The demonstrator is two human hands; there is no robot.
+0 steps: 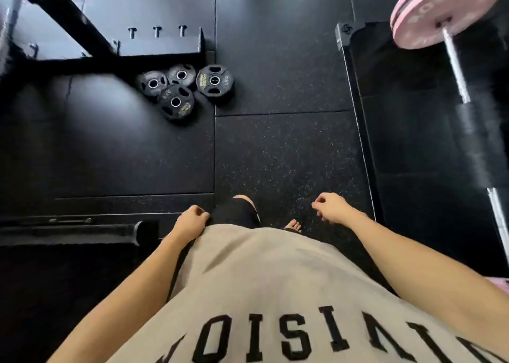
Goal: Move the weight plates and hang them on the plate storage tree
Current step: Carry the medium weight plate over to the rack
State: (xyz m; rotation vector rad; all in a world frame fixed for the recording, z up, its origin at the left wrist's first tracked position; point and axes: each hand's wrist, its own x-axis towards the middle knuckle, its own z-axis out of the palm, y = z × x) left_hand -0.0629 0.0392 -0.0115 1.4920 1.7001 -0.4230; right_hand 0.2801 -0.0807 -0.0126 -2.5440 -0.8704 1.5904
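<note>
both hands hang at hip height, holding nothing: the left hand (192, 218) with fingers loosely curled against the beige shirt (261, 280), the right hand (332, 207) just as slack out to the side. ahead and to the left lie four black weight plates (183, 91), flat on the rubber floor mat (275, 156), overlapping in a loose cluster by the mat seam, well apart from either hand. the left hand looks nearer. round discs, matte rubber coating, steel-ringed centre holes, grip cutouts. just beyond them stands a black steel frame (162, 51) with short pegs, possibly the storage tree. a pink-plated barbell (451, 45) sits at right.
</note>
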